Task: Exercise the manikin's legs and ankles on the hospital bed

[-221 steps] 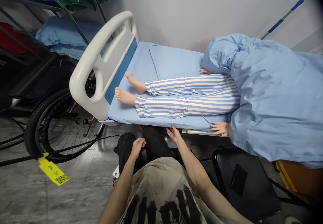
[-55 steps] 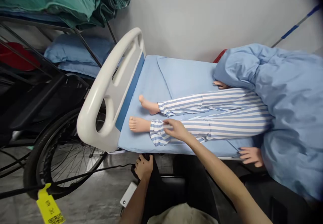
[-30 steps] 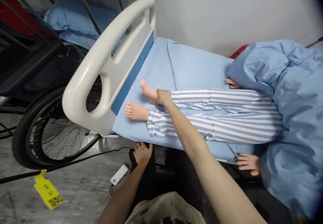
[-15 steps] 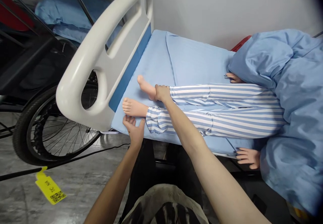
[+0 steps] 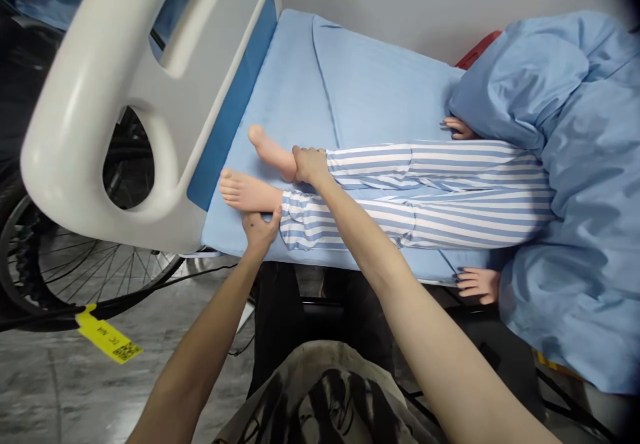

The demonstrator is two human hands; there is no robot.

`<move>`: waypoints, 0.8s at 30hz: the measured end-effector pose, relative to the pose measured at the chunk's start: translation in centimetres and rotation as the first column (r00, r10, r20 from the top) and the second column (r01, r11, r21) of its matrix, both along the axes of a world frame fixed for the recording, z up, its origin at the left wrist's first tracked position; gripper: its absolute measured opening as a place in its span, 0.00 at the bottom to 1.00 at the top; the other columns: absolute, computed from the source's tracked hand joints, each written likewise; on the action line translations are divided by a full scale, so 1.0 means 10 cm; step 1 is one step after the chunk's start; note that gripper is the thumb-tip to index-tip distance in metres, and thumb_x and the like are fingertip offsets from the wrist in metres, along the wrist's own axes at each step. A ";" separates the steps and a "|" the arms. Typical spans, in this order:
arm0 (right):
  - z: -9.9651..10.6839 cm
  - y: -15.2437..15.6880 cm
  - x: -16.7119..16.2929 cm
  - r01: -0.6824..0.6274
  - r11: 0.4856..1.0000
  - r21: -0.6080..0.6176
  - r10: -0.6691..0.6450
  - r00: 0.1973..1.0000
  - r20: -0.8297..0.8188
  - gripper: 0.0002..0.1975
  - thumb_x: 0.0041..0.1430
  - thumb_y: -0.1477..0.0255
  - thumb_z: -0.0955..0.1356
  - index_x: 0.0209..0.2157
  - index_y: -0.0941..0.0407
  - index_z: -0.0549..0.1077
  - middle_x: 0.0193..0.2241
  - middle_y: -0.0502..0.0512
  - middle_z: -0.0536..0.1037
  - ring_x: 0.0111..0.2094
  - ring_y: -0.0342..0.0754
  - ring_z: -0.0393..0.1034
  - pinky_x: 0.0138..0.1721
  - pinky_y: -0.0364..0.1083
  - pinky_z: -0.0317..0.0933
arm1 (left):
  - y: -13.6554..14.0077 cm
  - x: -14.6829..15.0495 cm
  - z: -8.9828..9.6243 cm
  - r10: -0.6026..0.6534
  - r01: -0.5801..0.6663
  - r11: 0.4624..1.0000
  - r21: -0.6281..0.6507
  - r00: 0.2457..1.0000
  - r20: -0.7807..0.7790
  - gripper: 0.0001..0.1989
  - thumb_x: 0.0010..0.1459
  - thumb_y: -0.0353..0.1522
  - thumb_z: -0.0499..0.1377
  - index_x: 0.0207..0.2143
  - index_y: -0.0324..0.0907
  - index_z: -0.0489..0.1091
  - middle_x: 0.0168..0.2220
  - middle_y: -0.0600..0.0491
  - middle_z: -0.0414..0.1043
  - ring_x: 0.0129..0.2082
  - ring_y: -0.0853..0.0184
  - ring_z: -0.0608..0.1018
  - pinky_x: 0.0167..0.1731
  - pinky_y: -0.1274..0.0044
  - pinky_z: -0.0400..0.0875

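A manikin in blue-and-white striped trousers [image 5: 465, 224] lies on the bed, its two bare feet toward the footboard. My right hand [image 5: 311, 166] is closed around the ankle of the far foot [image 5: 270, 154], just below the trouser cuff. At the near foot [image 5: 247, 192], my left hand [image 5: 260, 231] cups the heel and ankle from below. Its thumb rests along the ankle by the cuff, while the fingers are hidden under the foot. A bunched blue quilt [image 5: 590, 211] covers the manikin's upper part. The manikin's near hand [image 5: 479, 284] and far hand [image 5: 460, 127] poke out from under it.
The white footboard [image 5: 75, 157] with its blue panel stands at the left end of the blue bed sheet [image 5: 380, 77]. Beyond it is a spoked wheel [image 5: 30, 277]. A yellow tag [image 5: 110, 339] hangs on a black cable at lower left. A red object [image 5: 477, 49] shows by the wall.
My left hand has moved from beside the near foot to under its heel and ankle, taking hold. My right hand keeps its grip. The view has shifted closer to the footboard.
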State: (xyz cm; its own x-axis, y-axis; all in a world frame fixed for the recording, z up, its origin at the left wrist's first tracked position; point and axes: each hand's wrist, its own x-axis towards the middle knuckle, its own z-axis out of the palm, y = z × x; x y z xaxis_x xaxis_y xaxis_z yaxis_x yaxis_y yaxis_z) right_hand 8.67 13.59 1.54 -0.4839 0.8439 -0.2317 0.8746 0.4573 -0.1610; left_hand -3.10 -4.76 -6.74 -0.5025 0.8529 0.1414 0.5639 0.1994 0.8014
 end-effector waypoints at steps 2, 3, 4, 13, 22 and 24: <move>-0.02 0.02 0.00 0.004 1.000 -0.007 -0.004 1.000 -0.005 0.33 0.58 0.56 0.70 0.55 0.66 0.64 0.51 0.71 0.74 0.59 0.62 0.65 0.62 0.59 0.51 | -0.02 -0.02 -0.02 -0.036 0.038 0.999 0.014 0.994 -0.107 0.44 0.52 0.46 0.66 0.59 0.20 0.63 0.62 0.27 0.62 0.68 0.45 0.58 0.67 0.54 0.51; -0.03 0.02 -0.01 0.009 1.000 -0.006 -0.009 1.000 -0.007 0.33 0.58 0.56 0.70 0.55 0.67 0.64 0.51 0.71 0.74 0.60 0.62 0.65 0.63 0.58 0.50 | -0.03 -0.04 -0.02 -0.065 0.068 0.998 0.013 0.986 -0.155 0.44 0.51 0.46 0.67 0.59 0.20 0.63 0.61 0.28 0.63 0.68 0.45 0.59 0.67 0.54 0.49; -0.03 0.02 -0.01 0.016 1.000 0.000 -0.016 1.000 -0.009 0.34 0.58 0.56 0.70 0.56 0.67 0.64 0.51 0.71 0.74 0.60 0.62 0.64 0.63 0.58 0.50 | -0.05 -0.07 -0.02 -0.113 0.115 0.993 0.000 0.975 -0.191 0.44 0.51 0.46 0.67 0.59 0.21 0.63 0.61 0.29 0.64 0.67 0.45 0.59 0.67 0.53 0.48; 0.00 0.01 0.00 0.005 1.000 -0.010 -0.005 1.000 -0.003 0.29 0.59 0.60 0.70 0.54 0.65 0.64 0.50 0.70 0.75 0.57 0.63 0.67 0.60 0.60 0.53 | -0.11 -0.13 0.02 -0.300 0.272 0.953 -0.131 0.901 -0.314 0.33 0.55 0.41 0.65 0.57 0.29 0.66 0.60 0.34 0.66 0.66 0.46 0.59 0.67 0.48 0.37; 0.28 -0.09 0.09 0.037 0.990 -0.139 -0.041 0.999 -0.028 0.33 0.51 0.51 0.72 0.51 0.59 0.71 0.43 0.69 0.80 0.47 0.63 0.75 0.53 0.60 0.63 | -0.14 -0.11 0.12 -0.310 0.263 0.950 -0.170 0.872 -0.380 0.30 0.55 0.37 0.62 0.59 0.35 0.68 0.66 0.35 0.59 0.69 0.42 0.55 0.69 0.49 0.37; 0.35 -0.10 0.09 0.045 0.985 -0.170 -0.056 0.996 -0.064 0.33 0.49 0.51 0.73 0.50 0.60 0.72 0.42 0.67 0.80 0.46 0.62 0.76 0.52 0.59 0.65 | -0.13 -0.13 0.10 -0.305 0.258 0.951 -0.169 0.867 -0.394 0.31 0.55 0.37 0.62 0.60 0.34 0.67 0.66 0.35 0.59 0.69 0.42 0.55 0.69 0.49 0.37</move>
State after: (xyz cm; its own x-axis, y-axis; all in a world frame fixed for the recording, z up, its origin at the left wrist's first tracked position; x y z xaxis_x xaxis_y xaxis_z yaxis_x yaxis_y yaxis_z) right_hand 9.53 12.55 5.04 -0.4613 0.8195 -0.3400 0.8802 0.3743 -0.2919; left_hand -4.36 -6.07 -5.78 -0.1555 0.9710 0.1815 0.8820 0.0537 0.4682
